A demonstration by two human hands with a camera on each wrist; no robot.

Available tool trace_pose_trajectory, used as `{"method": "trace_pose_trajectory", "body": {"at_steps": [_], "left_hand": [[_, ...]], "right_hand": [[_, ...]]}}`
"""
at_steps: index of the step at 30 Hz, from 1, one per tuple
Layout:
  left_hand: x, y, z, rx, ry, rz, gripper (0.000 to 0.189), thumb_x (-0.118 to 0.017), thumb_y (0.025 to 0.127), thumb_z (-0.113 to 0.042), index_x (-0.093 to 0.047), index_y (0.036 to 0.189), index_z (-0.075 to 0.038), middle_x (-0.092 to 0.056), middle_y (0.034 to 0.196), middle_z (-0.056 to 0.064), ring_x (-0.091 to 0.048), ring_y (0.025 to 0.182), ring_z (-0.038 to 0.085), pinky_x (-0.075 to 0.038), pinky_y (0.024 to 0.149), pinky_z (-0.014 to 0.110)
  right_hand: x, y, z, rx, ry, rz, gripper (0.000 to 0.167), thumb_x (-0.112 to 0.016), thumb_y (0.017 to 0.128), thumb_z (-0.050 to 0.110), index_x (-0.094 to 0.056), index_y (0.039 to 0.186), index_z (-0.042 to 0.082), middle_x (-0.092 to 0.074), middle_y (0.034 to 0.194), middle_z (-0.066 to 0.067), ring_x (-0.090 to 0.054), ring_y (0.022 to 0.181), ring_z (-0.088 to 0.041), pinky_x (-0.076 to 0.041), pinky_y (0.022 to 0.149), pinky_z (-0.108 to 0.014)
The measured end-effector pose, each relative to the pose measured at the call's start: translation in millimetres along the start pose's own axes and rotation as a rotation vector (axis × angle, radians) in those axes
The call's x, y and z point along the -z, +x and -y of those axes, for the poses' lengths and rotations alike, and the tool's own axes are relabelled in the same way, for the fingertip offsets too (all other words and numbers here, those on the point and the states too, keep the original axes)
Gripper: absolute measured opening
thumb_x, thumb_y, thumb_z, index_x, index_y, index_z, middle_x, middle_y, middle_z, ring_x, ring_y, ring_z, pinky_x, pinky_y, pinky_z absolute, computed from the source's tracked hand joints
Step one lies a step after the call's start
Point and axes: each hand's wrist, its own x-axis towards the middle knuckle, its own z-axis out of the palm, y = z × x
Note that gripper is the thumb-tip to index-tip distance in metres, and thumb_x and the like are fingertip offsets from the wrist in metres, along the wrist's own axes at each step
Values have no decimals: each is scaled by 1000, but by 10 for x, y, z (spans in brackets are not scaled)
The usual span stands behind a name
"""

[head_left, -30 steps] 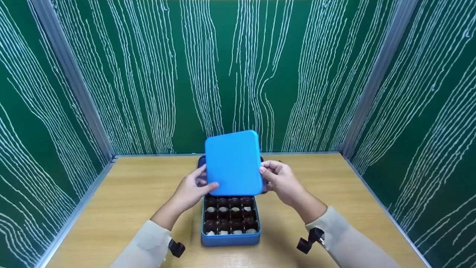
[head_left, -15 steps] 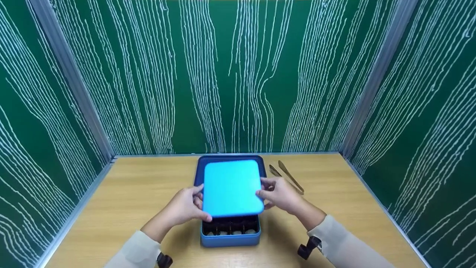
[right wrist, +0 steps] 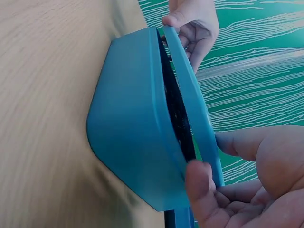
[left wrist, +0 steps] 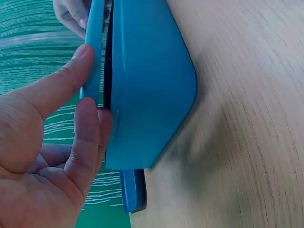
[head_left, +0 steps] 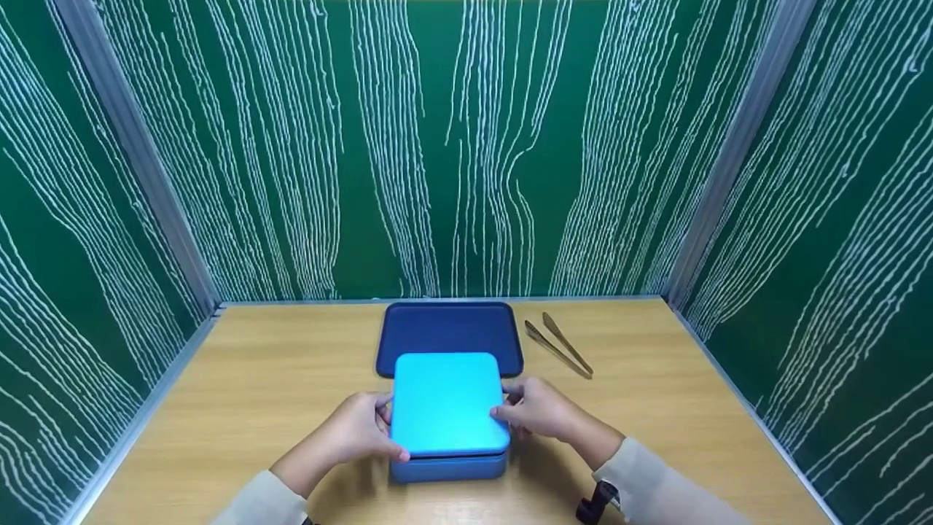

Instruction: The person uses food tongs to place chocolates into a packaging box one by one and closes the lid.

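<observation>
A bright blue lid (head_left: 448, 401) lies over a blue rectangular box (head_left: 448, 470) near the table's front. In both wrist views a narrow dark gap separates the lid from the box (right wrist: 133, 104), wider in the right wrist view. My left hand (head_left: 357, 430) holds the lid's left edge, thumb at the near corner. On the opposite side my right hand (head_left: 543, 412) pinches the lid's right edge between thumb and fingers. What the box contains is hidden under the lid, apart from dark shapes in the gap.
Behind the box lies a dark blue tray (head_left: 452, 328), partly covered by the lid in the head view. Metal tongs (head_left: 561, 346) rest to the tray's right. Green walls (head_left: 379, 146) with white lines enclose the wooden table (head_left: 291, 350) at the back and sides.
Both hands have brought the lid down and toward me, from tilted above the box to nearly flat over it. The rows of chocolates seen earlier are now covered. Tray and tongs have come into fuller view.
</observation>
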Motion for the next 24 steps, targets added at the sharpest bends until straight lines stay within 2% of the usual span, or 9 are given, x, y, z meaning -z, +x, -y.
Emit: {"method": "trace_pose_trajectory", "body": {"at_steps": [2,4,7,12,15,17,20,24], "left_hand": [[-8,-2,-6,0,13,2,69,-110,70,-12,-74,128,0,-68,91,3,-60,73,14,-48,61,23],[-15,3,-6,4,26,12,55,-109,70,-12,-74,112,-8,-68,90,2,-59,72,13,-48,62,23],[-15,9,-1,9,25,24,56,-109,71,-12,-74,115,-11,-67,92,2,-58,74,14,-48,65,26],[-14,18,34,30,40,35,63,-109,71,-15,-72,121,-5,-66,95,4,-56,77,15,-47,68,28],[-16,20,53,38,50,24,81,-110,71,-17,-70,137,5,-65,97,5,-55,79,16,-47,70,28],[-21,21,60,43,41,17,97,-110,70,-17,-63,150,10,-65,98,5,-55,79,16,-47,69,27],[-28,18,62,46,24,10,110,-110,70,-17,-54,159,15,-64,99,5,-54,79,15,-47,68,25],[-33,6,70,63,-2,10,101,-110,70,-14,-59,152,15,-61,95,3,-51,74,14,-46,64,24]], "right_hand": [[-21,0,-6,-22,-13,6,50,-83,105,22,-72,150,4,-64,74,0,-62,59,-17,-49,52,-23],[-41,-4,-8,-53,-15,2,48,-83,105,22,-74,148,4,-63,74,0,-61,62,-18,-52,54,-26],[-67,-13,-9,-86,-18,-8,51,-83,105,23,-72,149,0,-64,76,-1,-63,66,-19,-60,59,-32],[-102,-18,-11,-108,-24,-11,54,-83,105,24,-70,149,-3,-65,75,-2,-67,66,-19,-65,62,-36],[-110,-15,-8,-116,-26,-12,55,-83,105,26,-70,150,-3,-64,73,-1,-66,65,-19,-62,60,-33],[-113,-9,-15,-122,-31,-18,57,-83,104,26,-69,151,-4,-63,73,-2,-66,65,-19,-63,60,-33],[-114,-4,-15,-131,-44,-19,58,-83,105,27,-69,151,-4,-65,75,-2,-68,68,-20,-67,65,-37],[-117,-9,-2,-135,-55,-10,56,-83,105,28,-70,150,-3,-66,78,-2,-70,70,-21,-69,67,-40]]}}
